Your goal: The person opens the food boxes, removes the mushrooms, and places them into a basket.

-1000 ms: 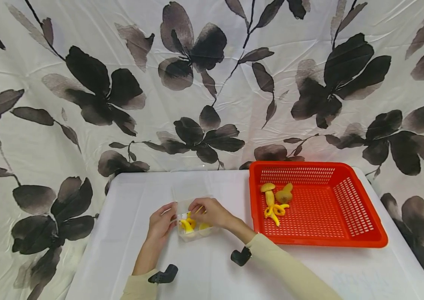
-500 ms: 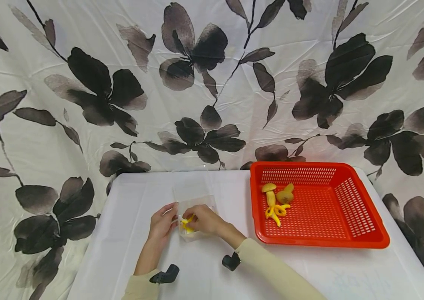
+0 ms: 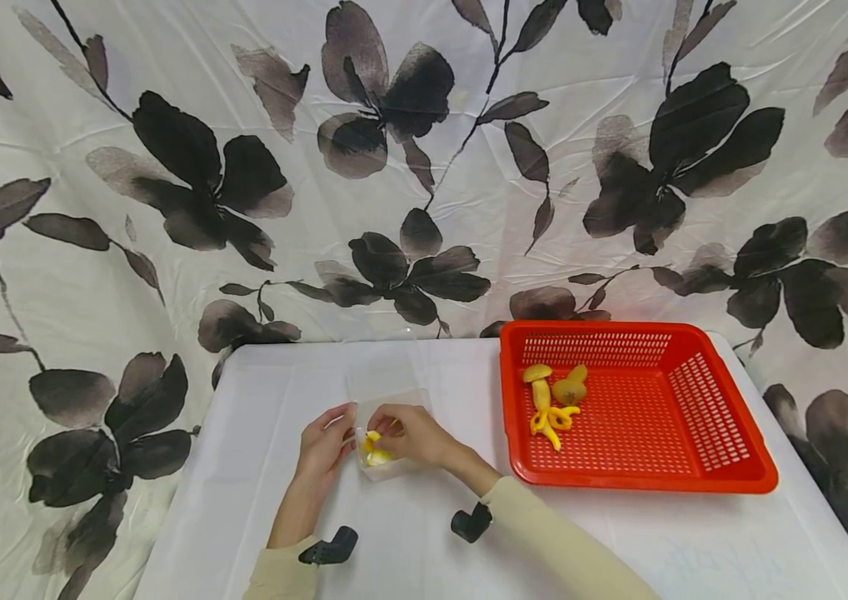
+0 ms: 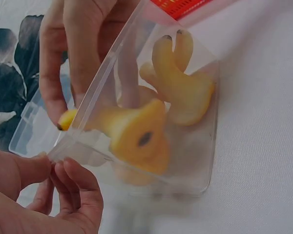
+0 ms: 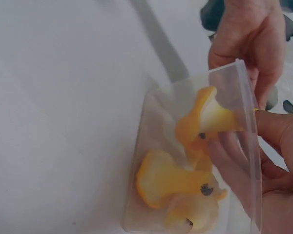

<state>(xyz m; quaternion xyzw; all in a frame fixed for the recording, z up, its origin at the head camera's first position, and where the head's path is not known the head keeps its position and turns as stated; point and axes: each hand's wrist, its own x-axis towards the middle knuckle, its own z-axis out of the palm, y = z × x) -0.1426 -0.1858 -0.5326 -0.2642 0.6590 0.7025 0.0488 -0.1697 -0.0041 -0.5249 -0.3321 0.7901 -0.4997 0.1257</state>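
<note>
A clear plastic box stands on the white table, tilted in the wrist views only by the camera angle. My left hand pinches its left rim between thumb and fingers. My right hand reaches into the box from the right and holds a yellow mushroom by its stem, whose dark tip reaches the rim. Under and beside it lie several more yellow pieces, among them a flared mushroom and a forked one. In the head view the right hand hides part of the contents.
A red perforated basket stands to the right on the table. At its left end lie a capped mushroom, a brownish lumpy piece and a yellow branching piece. The box's clear lid extends behind it. A floral cloth hangs at the back.
My right hand has dipped further left and down into the box, then risen slightly, with fingers now on a yellow mushroom. The left hand keeps its hold on the rim.
</note>
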